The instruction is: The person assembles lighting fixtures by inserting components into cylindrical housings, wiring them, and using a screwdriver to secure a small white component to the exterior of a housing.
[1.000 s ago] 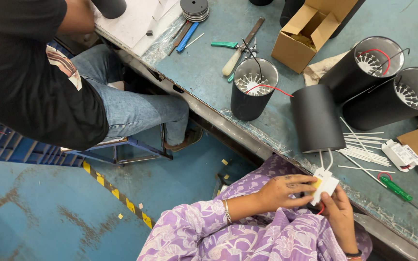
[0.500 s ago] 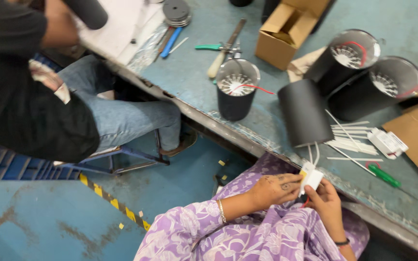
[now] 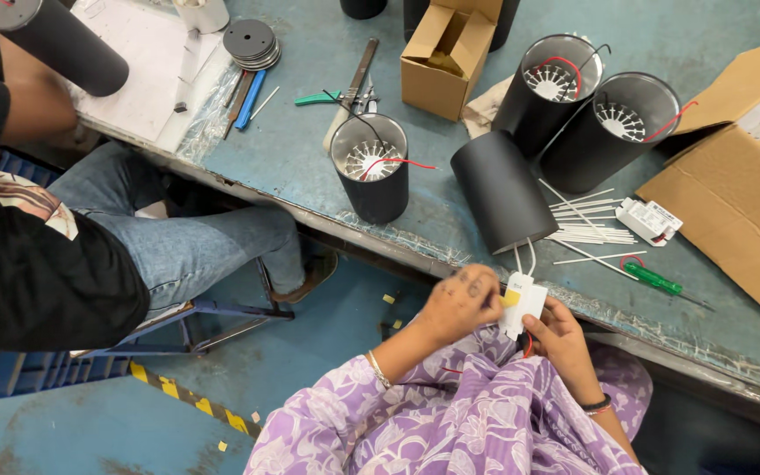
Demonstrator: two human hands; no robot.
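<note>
Both of my hands hold a small white rectangular driver box (image 3: 522, 303) with a yellow label, just below the bench edge. My left hand (image 3: 461, 303) grips its left side. My right hand (image 3: 559, 334) supports it from the right and below. Two thin white wires run from the box up into a black cylindrical lamp housing (image 3: 501, 192) that lies tilted on the teal bench (image 3: 310, 141). A red wire shows under my right hand.
Three more black housings (image 3: 371, 171) (image 3: 545, 92) (image 3: 610, 132) stand open-topped with red wires. White tubes (image 3: 587, 230), a green screwdriver (image 3: 653, 279), another white driver (image 3: 649, 220) and cardboard boxes (image 3: 437, 57) (image 3: 732, 202) lie nearby. A person in black (image 3: 37, 264) sits left, holding a black cylinder (image 3: 59, 40).
The view has shifted, so the bench now sits lower in frame. My hands have stayed on the white driver box, working at it beneath the tilted housing.
</note>
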